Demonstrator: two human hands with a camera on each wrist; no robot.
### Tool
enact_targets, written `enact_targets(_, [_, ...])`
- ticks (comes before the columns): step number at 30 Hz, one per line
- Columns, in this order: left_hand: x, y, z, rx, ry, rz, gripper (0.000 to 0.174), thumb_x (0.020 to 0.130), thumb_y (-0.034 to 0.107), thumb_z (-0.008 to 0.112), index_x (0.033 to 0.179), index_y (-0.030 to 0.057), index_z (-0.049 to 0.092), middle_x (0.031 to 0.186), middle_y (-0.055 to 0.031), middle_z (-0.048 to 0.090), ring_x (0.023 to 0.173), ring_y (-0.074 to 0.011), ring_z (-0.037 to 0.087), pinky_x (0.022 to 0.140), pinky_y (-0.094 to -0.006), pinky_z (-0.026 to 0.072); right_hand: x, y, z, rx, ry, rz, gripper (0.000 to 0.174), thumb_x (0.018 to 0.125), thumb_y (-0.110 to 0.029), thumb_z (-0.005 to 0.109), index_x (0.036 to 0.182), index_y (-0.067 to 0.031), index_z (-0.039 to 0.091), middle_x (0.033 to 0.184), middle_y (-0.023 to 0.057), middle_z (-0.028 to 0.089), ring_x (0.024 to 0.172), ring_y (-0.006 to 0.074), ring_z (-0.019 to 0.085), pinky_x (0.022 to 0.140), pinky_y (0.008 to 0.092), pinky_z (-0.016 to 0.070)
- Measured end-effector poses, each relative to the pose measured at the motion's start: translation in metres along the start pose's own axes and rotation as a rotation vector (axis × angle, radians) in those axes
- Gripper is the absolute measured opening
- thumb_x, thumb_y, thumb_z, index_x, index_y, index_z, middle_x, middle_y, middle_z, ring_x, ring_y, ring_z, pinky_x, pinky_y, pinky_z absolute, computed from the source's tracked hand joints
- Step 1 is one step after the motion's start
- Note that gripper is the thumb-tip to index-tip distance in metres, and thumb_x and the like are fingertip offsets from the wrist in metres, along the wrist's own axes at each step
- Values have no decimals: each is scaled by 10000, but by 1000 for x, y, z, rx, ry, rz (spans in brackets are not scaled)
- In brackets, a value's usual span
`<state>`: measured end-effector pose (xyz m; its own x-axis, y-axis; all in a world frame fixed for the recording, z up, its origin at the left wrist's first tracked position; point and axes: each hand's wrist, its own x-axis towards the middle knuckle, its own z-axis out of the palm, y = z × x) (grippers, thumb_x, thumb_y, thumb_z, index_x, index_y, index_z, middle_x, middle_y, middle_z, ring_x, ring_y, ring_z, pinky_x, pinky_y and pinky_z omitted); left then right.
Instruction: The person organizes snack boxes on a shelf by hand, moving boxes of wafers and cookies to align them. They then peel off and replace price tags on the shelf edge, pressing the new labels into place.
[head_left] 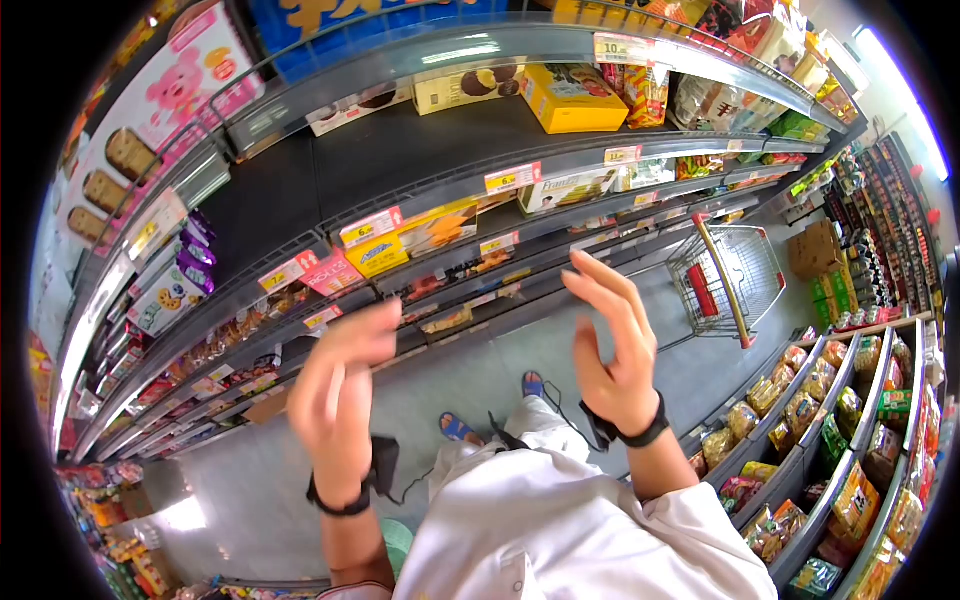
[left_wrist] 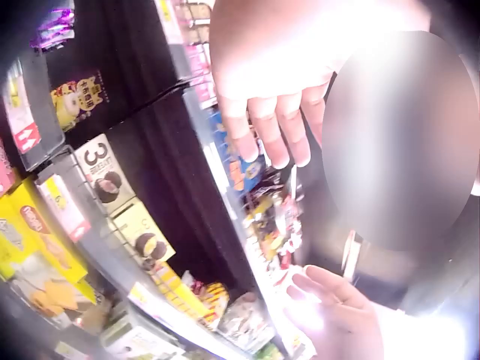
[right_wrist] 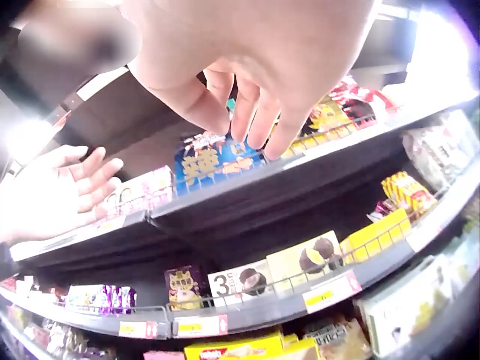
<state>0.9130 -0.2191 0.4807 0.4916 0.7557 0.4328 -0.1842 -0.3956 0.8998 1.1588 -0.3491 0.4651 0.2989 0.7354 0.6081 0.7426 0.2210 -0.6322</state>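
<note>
In the head view my left hand is raised in front of the shelves, its fingers loosely bent with nothing in them. My right hand is held up farther right, fingers extended, thumb apart, also holding nothing. A gap separates the two hands, and each wears a black wrist strap. Ahead is a snack shelf with a cream box and a yellow box at its back. In the right wrist view, a blue snack pack on the upper shelf shows behind the right fingers.
A shopping cart stands on the grey floor to the right. Slanted bins of packaged snacks line the right side. Price tags run along the shelf edges. A pink bear package stands at upper left.
</note>
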Motion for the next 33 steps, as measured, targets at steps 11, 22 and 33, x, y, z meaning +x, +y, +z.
enact_targets(11, [204, -144, 66, 649, 77, 136, 345, 1017, 168, 642, 1331, 27, 642, 1466, -216, 587, 1405, -353, 530, 1168, -390, 389, 182, 212, 20, 34, -14, 50, 439, 870, -31, 606, 1308, -9, 624, 1323, 236, 634, 1266, 444, 566, 1069, 468, 476])
enact_targets(22, [320, -212, 94, 1105, -113, -142, 645, 920, 267, 736, 1449, 2, 477, 1430, -284, 556, 1385, -445, 486, 1121, -473, 410, 299, 349, 113, -474, 148, -370, 382, 911, -421, 671, 1187, -167, 740, 1217, 114, 741, 1140, 321, 682, 951, 465, 534])
enact_targets(33, [259, -179, 69, 1371, 9, 37, 891, 845, 371, 844, 1482, -37, 374, 1432, -363, 479, 1322, -546, 436, 1143, -535, 352, 197, 210, 89, 197, 27, -202, 630, 822, -176, 681, 1429, -92, 533, 1293, 238, 611, 1295, 427, 550, 1024, 617, 466])
